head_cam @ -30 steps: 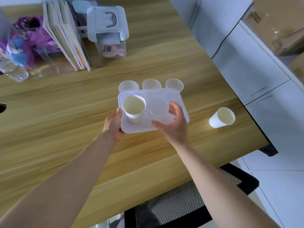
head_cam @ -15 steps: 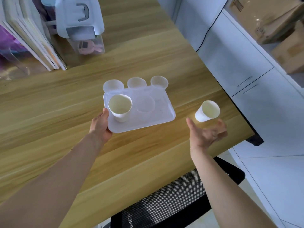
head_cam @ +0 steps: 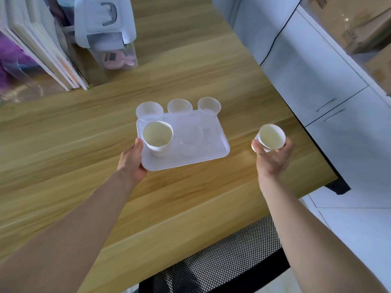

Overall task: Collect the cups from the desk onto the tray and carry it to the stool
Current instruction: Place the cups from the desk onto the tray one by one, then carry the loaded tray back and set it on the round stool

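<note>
On the desk (head_cam: 190, 77), left hand (head_cam: 132, 160) grips the tray (head_cam: 213, 144) to steady it; right of it, right hand (head_cam: 273, 159) holds a cup (head_cam: 270, 137)

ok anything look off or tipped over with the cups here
Nothing spilled or damaged. The paper cup in the right hand is tilted; the one on the tray stands upright.

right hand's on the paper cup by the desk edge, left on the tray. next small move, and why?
Probably lift the paper cup in the right hand over to the tray and set it on the bare right part. The left hand steadies the tray, which already carries one paper cup.
</note>
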Motion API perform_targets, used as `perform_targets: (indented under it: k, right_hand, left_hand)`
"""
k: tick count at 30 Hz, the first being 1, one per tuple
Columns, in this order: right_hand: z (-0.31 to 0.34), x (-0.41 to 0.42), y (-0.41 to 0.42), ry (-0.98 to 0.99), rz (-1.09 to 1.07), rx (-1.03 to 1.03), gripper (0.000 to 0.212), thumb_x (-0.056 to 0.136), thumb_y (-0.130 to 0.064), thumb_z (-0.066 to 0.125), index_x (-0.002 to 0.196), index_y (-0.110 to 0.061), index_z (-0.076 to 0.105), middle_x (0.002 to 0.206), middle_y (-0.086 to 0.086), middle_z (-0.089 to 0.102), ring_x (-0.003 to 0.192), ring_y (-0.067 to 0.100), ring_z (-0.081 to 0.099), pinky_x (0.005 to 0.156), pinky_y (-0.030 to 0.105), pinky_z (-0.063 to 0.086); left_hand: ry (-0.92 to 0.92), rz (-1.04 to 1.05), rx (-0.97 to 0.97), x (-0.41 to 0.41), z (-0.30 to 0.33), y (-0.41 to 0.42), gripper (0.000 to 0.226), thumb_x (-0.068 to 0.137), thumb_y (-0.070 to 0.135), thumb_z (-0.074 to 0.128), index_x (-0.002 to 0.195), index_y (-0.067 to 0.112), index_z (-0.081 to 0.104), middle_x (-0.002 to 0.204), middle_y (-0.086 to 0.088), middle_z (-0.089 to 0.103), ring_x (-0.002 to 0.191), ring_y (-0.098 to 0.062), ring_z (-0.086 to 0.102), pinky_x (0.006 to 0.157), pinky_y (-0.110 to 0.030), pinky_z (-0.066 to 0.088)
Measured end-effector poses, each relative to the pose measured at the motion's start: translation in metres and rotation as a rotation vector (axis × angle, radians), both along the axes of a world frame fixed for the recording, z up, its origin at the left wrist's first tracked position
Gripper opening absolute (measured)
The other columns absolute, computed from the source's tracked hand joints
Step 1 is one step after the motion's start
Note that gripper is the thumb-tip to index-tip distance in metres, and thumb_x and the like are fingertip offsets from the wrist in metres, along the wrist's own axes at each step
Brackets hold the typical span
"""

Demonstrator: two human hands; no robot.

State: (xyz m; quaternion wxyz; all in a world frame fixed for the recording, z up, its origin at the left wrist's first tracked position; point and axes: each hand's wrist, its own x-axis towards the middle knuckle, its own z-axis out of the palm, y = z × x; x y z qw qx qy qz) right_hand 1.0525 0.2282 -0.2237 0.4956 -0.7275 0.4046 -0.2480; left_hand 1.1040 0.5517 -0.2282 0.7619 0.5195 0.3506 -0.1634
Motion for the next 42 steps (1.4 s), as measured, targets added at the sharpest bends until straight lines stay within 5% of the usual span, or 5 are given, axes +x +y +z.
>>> perform_targets:
  k: [11, 21, 27, 32, 42]
  right_hand:
    - [0.041, 0.015, 0.052, -0.077, 0.58, 0.007, 0.069, 0.063, -0.029, 0.092, 0.121, -0.03, 0.053, 0.109, -0.018, 0.064, 0.107, 0.011, 0.062, 0.089, 0.026, 0.05]
    - [0.041, 0.011, 0.062, 0.011, 0.662, 0.063, 0.079, 0.058, -0.031, 0.092, 0.126, -0.029, 0.052, 0.115, -0.017, 0.063, 0.112, 0.009, 0.059, 0.092, 0.027, 0.048]
    - [0.037, 0.0, 0.054, 0.225, 0.634, 0.237, 0.104, 0.06, -0.029, 0.092, 0.145, -0.022, 0.034, 0.145, -0.01, 0.042, 0.131, 0.009, 0.042, 0.102, 0.032, 0.04]
    - [0.039, -0.011, 0.05, 0.288, 0.74, 0.578, 0.055, 0.083, -0.022, 0.078, 0.131, -0.012, 0.053, 0.124, 0.006, 0.066, 0.098, 0.023, 0.073, 0.078, 0.039, 0.061]
    - [0.056, -0.023, 0.048, 0.151, 0.737, 0.675, 0.019, 0.089, -0.005, 0.069, 0.107, -0.006, 0.065, 0.096, 0.011, 0.074, 0.078, 0.024, 0.075, 0.069, 0.029, 0.058]
  left_hand:
    - [-0.02, -0.019, -0.017, 0.001, 0.007, 0.004, 0.037, 0.093, 0.034, 0.063, 0.124, 0.014, 0.065, 0.119, -0.003, 0.073, 0.109, -0.027, 0.069, 0.095, -0.05, 0.054]
    - [-0.033, -0.044, -0.03, -0.003, 0.014, 0.008, 0.032, 0.096, 0.031, 0.06, 0.119, 0.011, 0.066, 0.119, -0.008, 0.072, 0.098, -0.027, 0.07, 0.094, -0.049, 0.054]
    - [-0.037, -0.042, -0.038, -0.003, 0.02, 0.01, 0.025, 0.095, 0.03, 0.062, 0.11, 0.012, 0.068, 0.113, -0.007, 0.074, 0.098, -0.027, 0.071, 0.093, -0.049, 0.054]
    - [-0.055, -0.057, -0.042, -0.006, 0.025, 0.012, 0.031, 0.096, 0.03, 0.061, 0.118, 0.009, 0.067, 0.116, -0.008, 0.073, 0.098, -0.027, 0.072, 0.089, -0.047, 0.056]
    - [-0.147, -0.182, -0.145, -0.029, 0.045, 0.011, 0.04, 0.104, 0.035, 0.041, 0.133, 0.014, 0.059, 0.13, -0.007, 0.068, 0.118, -0.024, 0.065, 0.092, -0.037, 0.055]
